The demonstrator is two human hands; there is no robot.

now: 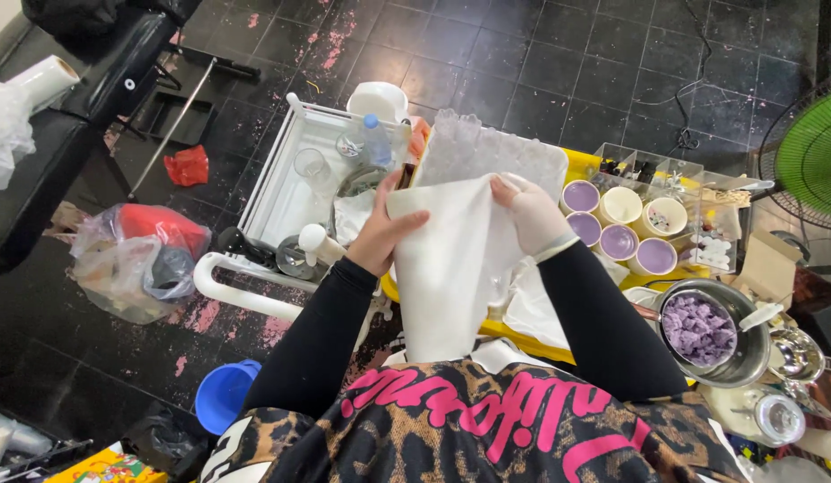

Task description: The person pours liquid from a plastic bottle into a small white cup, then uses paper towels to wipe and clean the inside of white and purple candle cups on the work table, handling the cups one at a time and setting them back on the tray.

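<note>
While held, white sheet [451, 268] lengthwise upright

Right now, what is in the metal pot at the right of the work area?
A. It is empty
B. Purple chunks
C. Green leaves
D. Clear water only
B: the metal pot holds a heap of purple chunks, close in colour to the purple fill in several of the round cups beside it, while both hands, the left hand and the right hand, hold up a white sheet.
</note>
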